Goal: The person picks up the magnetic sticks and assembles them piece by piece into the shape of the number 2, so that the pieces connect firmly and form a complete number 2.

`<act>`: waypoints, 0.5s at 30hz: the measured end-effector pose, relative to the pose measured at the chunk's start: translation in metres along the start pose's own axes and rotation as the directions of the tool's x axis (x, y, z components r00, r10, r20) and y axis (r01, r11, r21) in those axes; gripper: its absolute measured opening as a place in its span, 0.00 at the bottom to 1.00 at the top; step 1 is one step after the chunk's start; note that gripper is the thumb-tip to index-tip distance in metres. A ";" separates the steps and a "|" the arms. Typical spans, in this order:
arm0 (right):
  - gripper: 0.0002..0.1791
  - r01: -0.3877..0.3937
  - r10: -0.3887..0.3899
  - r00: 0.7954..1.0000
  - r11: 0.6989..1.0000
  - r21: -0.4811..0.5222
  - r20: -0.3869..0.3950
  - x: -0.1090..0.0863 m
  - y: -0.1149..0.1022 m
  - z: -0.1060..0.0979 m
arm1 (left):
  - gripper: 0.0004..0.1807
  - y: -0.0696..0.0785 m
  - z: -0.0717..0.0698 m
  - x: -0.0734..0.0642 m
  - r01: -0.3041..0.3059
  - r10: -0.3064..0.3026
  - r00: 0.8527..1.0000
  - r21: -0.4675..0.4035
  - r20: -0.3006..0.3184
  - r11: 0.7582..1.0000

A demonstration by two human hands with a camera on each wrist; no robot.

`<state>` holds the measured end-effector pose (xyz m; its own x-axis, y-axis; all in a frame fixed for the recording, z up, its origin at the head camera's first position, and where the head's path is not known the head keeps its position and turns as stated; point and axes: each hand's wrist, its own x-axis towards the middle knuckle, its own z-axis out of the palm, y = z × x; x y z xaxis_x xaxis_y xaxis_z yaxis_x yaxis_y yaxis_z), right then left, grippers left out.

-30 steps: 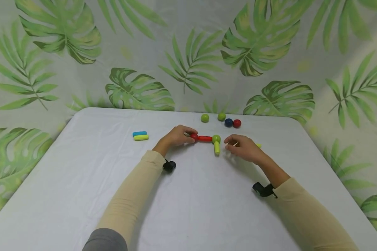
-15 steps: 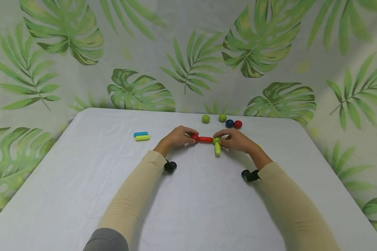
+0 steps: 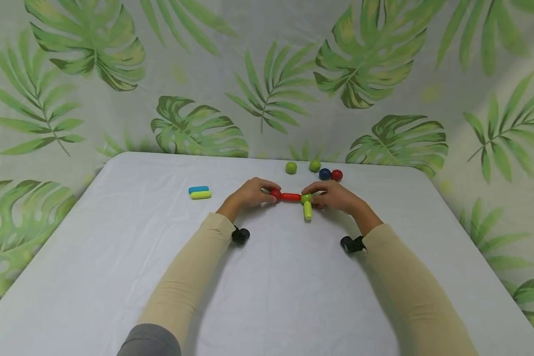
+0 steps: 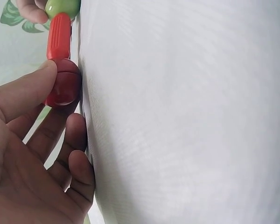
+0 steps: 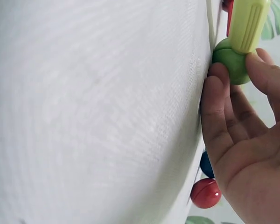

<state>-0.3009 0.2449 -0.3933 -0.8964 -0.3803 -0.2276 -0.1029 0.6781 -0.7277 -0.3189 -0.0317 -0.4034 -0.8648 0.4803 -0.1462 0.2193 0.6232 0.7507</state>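
Note:
Near the far middle of the table, a red ball [image 3: 276,194], a red stick [image 3: 291,197], a green ball [image 3: 306,198] and a yellow-green stick [image 3: 308,211] are joined in an L shape. My left hand [image 3: 253,192] pinches the red ball between thumb and fingers; in the left wrist view the thumb lies over the red ball [image 4: 65,84]. At the other end my right hand [image 3: 335,197] holds the green ball, its thumb beside the foot of the yellow-green stick [image 5: 247,25] in the right wrist view.
Behind the hands lie two loose green balls [image 3: 291,167], with a dark blue ball [image 3: 324,174] and another red ball [image 3: 336,175] beside them. To the left, a blue stick [image 3: 199,189] and a yellow stick [image 3: 200,195] lie side by side. A leaf-print cloth hangs behind the white table [image 3: 267,277].
My right hand has moved left from beside the green ball and taken hold of it. The left hand keeps its grip on the red ball.

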 end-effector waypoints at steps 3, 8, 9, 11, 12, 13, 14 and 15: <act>0.18 -0.008 0.008 1.000 1.000 0.001 0.002 0.000 0.002 -0.002 | 0.23 0.001 0.001 0.001 -0.004 0.004 1.000 0.002 -0.003 1.000; 0.18 -0.016 0.016 1.000 1.000 0.022 0.002 0.002 0.005 -0.003 | 0.23 0.002 0.001 0.002 -0.007 0.007 1.000 -0.005 0.008 1.000; 0.18 -0.014 0.014 1.000 0.999 0.029 0.002 0.002 0.006 -0.003 | 0.23 0.002 0.000 0.002 -0.006 0.006 1.000 -0.006 0.015 1.000; 0.18 -0.001 0.001 1.000 0.999 0.035 0.006 0.003 0.007 -0.002 | 0.23 0.002 -0.001 0.003 -0.005 0.005 0.999 0.000 0.031 1.000; 0.18 0.005 -0.005 1.000 0.999 0.039 0.008 0.003 0.007 -0.002 | 0.22 0.001 -0.003 0.003 -0.004 0.004 0.999 0.006 0.041 1.000; 0.17 0.007 -0.008 1.000 0.999 0.042 0.010 0.003 0.007 -0.002 | 0.22 0.001 -0.004 0.004 -0.005 0.004 0.999 0.013 0.052 1.000; 0.17 0.010 -0.010 1.000 0.999 0.040 0.012 0.004 0.007 -0.001 | 0.22 0.000 -0.005 0.005 -0.006 0.005 0.998 0.024 0.062 1.000; 0.18 0.010 -0.011 1.000 0.999 0.038 0.015 0.004 0.007 -0.001 | 0.22 0.000 -0.007 0.006 -0.007 0.004 0.998 0.034 0.067 0.999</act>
<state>-0.3052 0.2487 -0.3984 -0.8888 -0.3967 -0.2293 -0.0958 0.6501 -0.7538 -0.3270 -0.0331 -0.3998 -0.8314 0.5235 -0.1861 0.2402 0.6406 0.7293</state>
